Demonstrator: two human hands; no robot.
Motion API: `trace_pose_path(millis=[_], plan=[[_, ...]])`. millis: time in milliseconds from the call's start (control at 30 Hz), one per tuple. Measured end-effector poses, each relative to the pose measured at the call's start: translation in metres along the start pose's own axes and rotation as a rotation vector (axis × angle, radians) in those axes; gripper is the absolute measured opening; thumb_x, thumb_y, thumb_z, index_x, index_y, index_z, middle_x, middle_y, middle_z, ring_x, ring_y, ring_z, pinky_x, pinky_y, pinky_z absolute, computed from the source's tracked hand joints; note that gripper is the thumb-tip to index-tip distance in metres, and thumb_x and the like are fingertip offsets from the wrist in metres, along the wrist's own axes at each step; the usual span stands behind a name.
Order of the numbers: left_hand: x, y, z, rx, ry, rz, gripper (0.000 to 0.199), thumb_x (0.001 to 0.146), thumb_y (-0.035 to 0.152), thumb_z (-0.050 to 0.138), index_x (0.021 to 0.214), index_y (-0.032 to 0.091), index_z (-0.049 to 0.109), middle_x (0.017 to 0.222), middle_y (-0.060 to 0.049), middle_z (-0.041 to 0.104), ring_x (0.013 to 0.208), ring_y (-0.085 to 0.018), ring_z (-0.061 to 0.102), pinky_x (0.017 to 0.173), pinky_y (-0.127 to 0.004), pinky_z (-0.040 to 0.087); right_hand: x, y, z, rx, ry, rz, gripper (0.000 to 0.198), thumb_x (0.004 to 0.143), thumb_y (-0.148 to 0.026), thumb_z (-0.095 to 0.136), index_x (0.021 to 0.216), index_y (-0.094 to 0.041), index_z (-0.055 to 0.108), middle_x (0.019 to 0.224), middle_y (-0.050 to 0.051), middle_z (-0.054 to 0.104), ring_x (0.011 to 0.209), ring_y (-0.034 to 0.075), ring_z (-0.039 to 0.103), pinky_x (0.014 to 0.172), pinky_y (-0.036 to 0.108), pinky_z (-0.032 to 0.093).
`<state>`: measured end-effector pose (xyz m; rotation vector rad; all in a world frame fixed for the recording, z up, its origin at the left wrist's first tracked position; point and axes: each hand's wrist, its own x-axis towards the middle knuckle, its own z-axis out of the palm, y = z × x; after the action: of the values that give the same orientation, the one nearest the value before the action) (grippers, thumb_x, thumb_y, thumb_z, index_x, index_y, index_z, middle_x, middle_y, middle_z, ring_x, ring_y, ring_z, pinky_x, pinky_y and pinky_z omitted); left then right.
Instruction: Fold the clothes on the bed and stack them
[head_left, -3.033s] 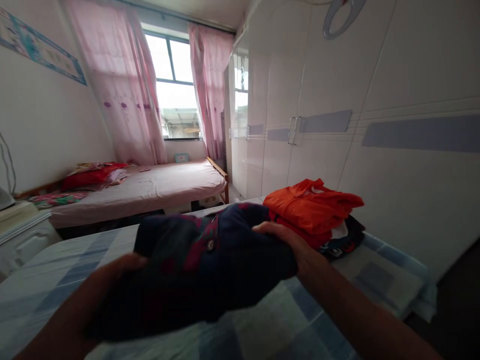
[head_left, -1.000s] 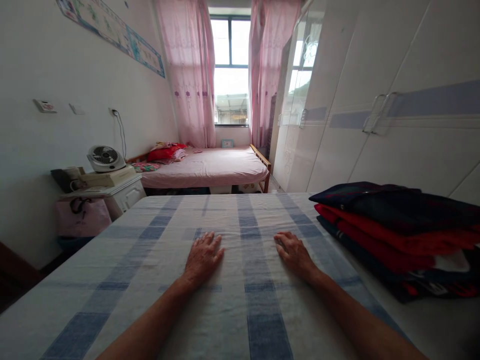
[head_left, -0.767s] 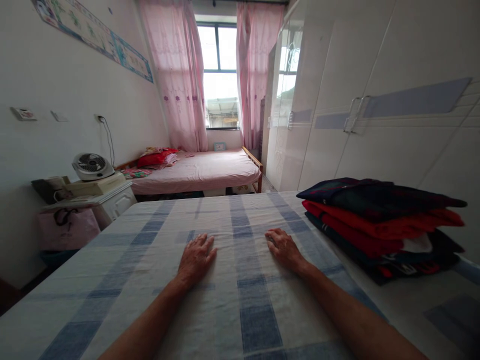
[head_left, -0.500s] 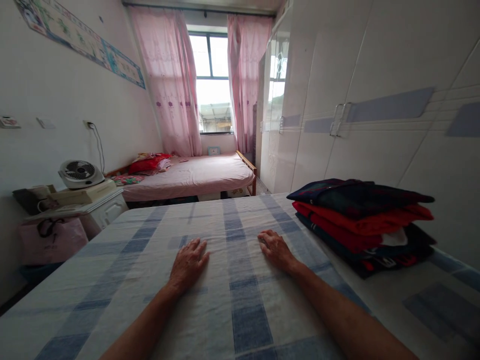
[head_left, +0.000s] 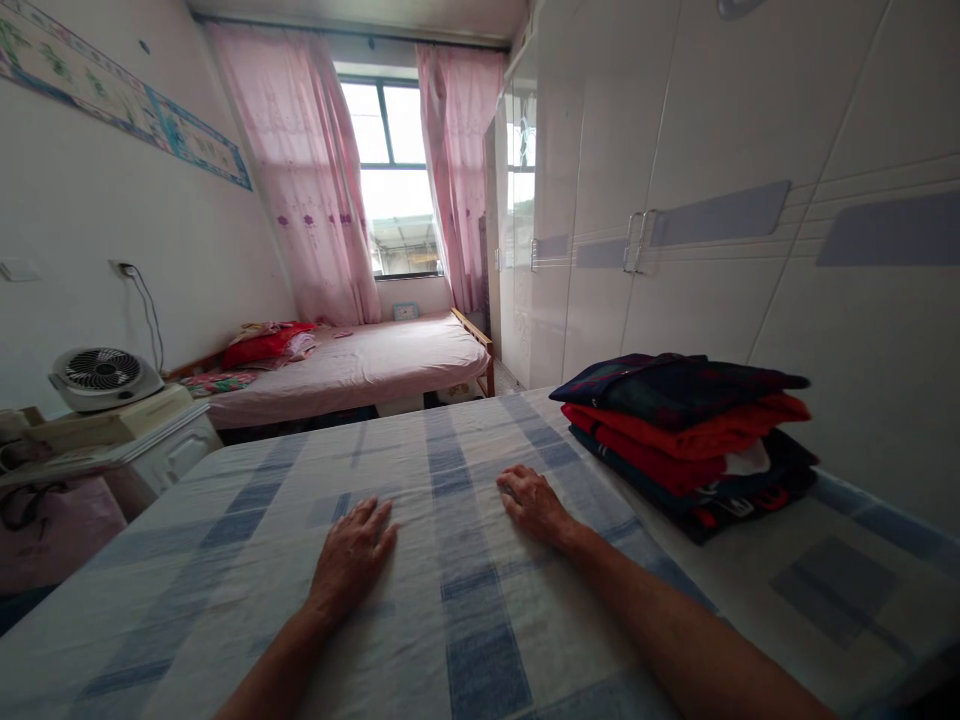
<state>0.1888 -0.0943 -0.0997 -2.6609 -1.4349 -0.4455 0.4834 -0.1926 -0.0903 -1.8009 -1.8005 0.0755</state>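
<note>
My left hand (head_left: pixel 352 553) lies palm down on a bed covered by a blue and white checked sheet (head_left: pixel 405 620), its fingers stretched out and slightly apart. To its right, my right hand (head_left: pixel 534 506) also rests on the sheet, fingers a little bent and spread. Neither hand holds anything. A stack of folded clothes (head_left: pixel 682 440) sits on the bed to the right of my right hand, apart from it. Dark plaid cloth tops the stack, with red and orange layers under it and a dark printed garment at the bottom.
A white wardrobe (head_left: pixel 705 130) lines the right side. Beyond the bed is a second bed with a pink sheet (head_left: pixel 375 355), below a window with pink curtains (head_left: pixel 292 170). On the left, a fan (head_left: pixel 105 375) stands on boxes over a white cabinet (head_left: pixel 176 450), near a pink bag (head_left: pixel 64 530).
The view has turned slightly to the right, so the room and the clothes stack appear shifted left. Both hands stay flat on the sheet.
</note>
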Motion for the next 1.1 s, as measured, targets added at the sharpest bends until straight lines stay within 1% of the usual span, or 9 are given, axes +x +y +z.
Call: trace_pose_path(millis=[133, 200, 333, 400, 467, 567, 667, 767, 1100], plan=[[0.001, -0.001, 0.001, 0.000, 0.001, 0.011, 0.047, 0.091, 0.039, 0.036, 0.128, 0.016, 0.055, 0.137, -0.013, 0.051, 0.126, -0.028, 0.047, 0.104, -0.047, 0.036, -0.001, -0.005, -0.003, 0.004, 0.027, 0.007, 0.026, 0.082, -0.015, 0.049, 0.103, -0.020, 0.064, 0.112, 0.006, 0.063, 0.107, 0.018, 0.055, 0.091, 0.031, 0.038], [0.001, -0.002, 0.002, -0.002, 0.003, 0.015, 0.048, 0.091, 0.039, 0.036, 0.128, 0.016, 0.054, 0.137, -0.014, 0.051, 0.126, -0.028, 0.047, 0.104, -0.047, 0.036, 0.002, -0.010, -0.019, -0.016, 0.090, -0.003, 0.030, 0.083, -0.013, 0.046, 0.108, -0.019, 0.062, 0.116, 0.007, 0.061, 0.108, 0.018, 0.054, 0.094, 0.032, 0.037], [0.001, -0.002, 0.003, -0.005, 0.009, 0.015, 0.047, 0.091, 0.039, 0.037, 0.127, 0.016, 0.055, 0.136, -0.014, 0.051, 0.126, -0.029, 0.047, 0.103, -0.047, 0.037, 0.012, -0.016, -0.094, -0.173, 0.526, -0.056, 0.032, 0.086, -0.016, 0.042, 0.112, -0.018, 0.060, 0.119, 0.009, 0.060, 0.113, 0.022, 0.050, 0.099, 0.037, 0.034], [0.000, -0.002, 0.002, -0.005, 0.007, 0.014, 0.047, 0.091, 0.039, 0.037, 0.128, 0.016, 0.055, 0.137, -0.014, 0.051, 0.126, -0.029, 0.047, 0.103, -0.047, 0.037, 0.017, -0.008, -0.143, -0.271, 0.778, 0.017, 0.031, 0.087, -0.018, 0.041, 0.110, -0.015, 0.061, 0.113, 0.012, 0.061, 0.110, 0.023, 0.051, 0.097, 0.037, 0.037], [0.000, -0.001, 0.001, -0.004, 0.002, 0.012, 0.048, 0.091, 0.039, 0.036, 0.128, 0.016, 0.055, 0.137, -0.014, 0.051, 0.126, -0.029, 0.046, 0.104, -0.047, 0.037, 0.019, 0.010, -0.183, -0.409, 0.889, 0.164, 0.031, 0.086, -0.022, 0.043, 0.110, -0.015, 0.061, 0.113, 0.014, 0.060, 0.110, 0.027, 0.050, 0.095, 0.040, 0.037], [0.000, 0.001, -0.001, -0.006, -0.007, 0.005, 0.048, 0.091, 0.040, 0.036, 0.129, 0.016, 0.055, 0.138, -0.014, 0.050, 0.127, -0.029, 0.046, 0.104, -0.047, 0.036, 0.015, 0.050, -0.208, -0.549, 0.766, 0.489, 0.039, 0.084, -0.031, 0.047, 0.117, -0.012, 0.058, 0.118, 0.019, 0.056, 0.111, 0.032, 0.049, 0.088, 0.045, 0.040], [0.000, 0.003, -0.003, -0.016, -0.014, -0.005, 0.048, 0.090, 0.039, 0.037, 0.128, 0.016, 0.055, 0.137, -0.014, 0.051, 0.127, -0.029, 0.046, 0.105, -0.047, 0.035, 0.004, 0.087, -0.201, -0.554, 0.522, 0.722, 0.045, 0.086, -0.040, 0.045, 0.115, -0.009, 0.059, 0.114, 0.021, 0.056, 0.106, 0.034, 0.053, 0.081, 0.044, 0.043], [-0.001, 0.004, -0.004, -0.026, -0.018, -0.012, 0.047, 0.090, 0.038, 0.038, 0.127, 0.016, 0.056, 0.137, -0.014, 0.050, 0.127, -0.029, 0.045, 0.105, -0.048, 0.035, -0.004, 0.102, -0.190, -0.565, 0.490, 0.737, 0.043, 0.087, -0.042, 0.041, 0.113, -0.012, 0.060, 0.111, 0.018, 0.058, 0.103, 0.032, 0.055, 0.078, 0.040, 0.043], [-0.003, 0.008, -0.008, -0.029, 0.001, -0.012, 0.045, 0.090, 0.036, 0.039, 0.126, 0.016, 0.057, 0.136, -0.014, 0.052, 0.126, -0.029, 0.046, 0.104, -0.046, 0.036, -0.007, 0.103, -0.186, -0.582, 0.541, 0.703, 0.039, 0.088, -0.038, 0.038, 0.108, -0.015, 0.061, 0.106, 0.017, 0.059, 0.096, 0.030, 0.056, 0.074, 0.038, 0.041]])
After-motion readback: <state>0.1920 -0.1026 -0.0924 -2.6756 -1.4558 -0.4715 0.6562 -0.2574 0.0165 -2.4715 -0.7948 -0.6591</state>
